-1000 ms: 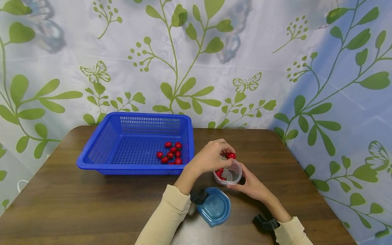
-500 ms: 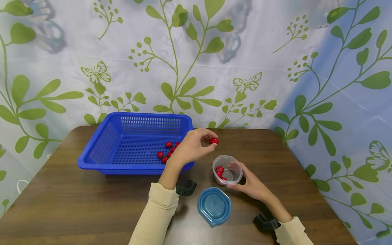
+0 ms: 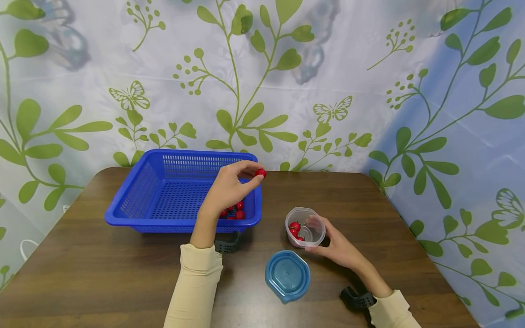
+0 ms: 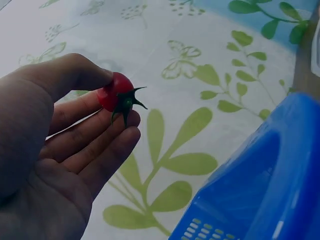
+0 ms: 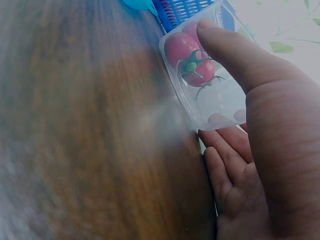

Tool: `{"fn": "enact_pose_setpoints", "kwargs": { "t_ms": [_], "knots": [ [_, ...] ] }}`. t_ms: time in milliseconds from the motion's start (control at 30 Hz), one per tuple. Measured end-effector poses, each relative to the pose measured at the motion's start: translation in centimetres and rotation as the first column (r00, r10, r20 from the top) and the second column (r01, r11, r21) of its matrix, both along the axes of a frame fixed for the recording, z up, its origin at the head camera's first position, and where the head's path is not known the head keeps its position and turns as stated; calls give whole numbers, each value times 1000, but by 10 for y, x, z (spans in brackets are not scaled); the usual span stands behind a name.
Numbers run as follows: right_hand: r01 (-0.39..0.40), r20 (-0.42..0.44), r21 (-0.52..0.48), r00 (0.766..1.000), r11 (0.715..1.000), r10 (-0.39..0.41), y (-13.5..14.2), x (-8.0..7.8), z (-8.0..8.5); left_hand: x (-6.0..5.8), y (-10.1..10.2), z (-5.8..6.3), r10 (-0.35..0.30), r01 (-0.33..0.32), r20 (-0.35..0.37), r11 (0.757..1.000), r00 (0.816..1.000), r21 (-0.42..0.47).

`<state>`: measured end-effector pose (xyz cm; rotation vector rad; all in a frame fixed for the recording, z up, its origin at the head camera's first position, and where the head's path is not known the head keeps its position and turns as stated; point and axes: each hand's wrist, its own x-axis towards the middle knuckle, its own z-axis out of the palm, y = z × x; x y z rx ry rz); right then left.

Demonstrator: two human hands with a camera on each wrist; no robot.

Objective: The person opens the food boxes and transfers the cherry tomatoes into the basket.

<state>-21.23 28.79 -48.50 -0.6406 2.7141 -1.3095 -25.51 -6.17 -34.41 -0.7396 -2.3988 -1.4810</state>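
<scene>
Between thumb and fingers, my left hand (image 3: 227, 187) pinches a cherry tomato (image 4: 118, 95) with a green star-shaped stem, above the right side of the blue basket (image 3: 135, 222). Several cherry tomatoes (image 3: 239, 214) lie in that basket's right end, partly hidden by the hand. My right hand (image 3: 337, 243) grips the side of a clear plastic container (image 3: 304, 212), thumb at the near side and fingers around the far side. Inside it, small tomatoes (image 5: 181, 49) gather at the left; the right wrist view shows their green stems through the wall.
A blue lid (image 3: 288, 274) lies on the brown wooden table (image 3: 123, 273), just in front of the container. Behind the table hangs a leaf-patterned curtain (image 3: 348, 54), which also runs along the right side. Both wrists wear dark bands.
My left hand has carried the tomato from over the container leftward and up to above the basket's right side. The right hand and container have stayed in place.
</scene>
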Motion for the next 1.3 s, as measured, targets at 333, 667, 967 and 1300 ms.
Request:
{"fn": "enact_pose_setpoints", "kwargs": {
  "t_ms": [333, 667, 967, 1300],
  "knots": [
    [4, 14, -2, 1000, 1000, -4, 0, 0, 1, 0, -28, 2, 55, -55, 12, 997, 998, 60],
    [3, 0, 2, 1000, 1000, -3, -1, 0, 2, 1, -53, 1, 113, -115, 25, 989, 993, 92],
    [-5, 2, -1, 1000, 1000, 5, -1, -1, 2, 0, -76, -7, 176, -179, 43, 980, 983, 91],
    [0, 17, -6, 1000, 1000, 1, -1, 0, 2, 1, -100, -18, 260, -265, 69, 962, 963, 70]
  ]
}}
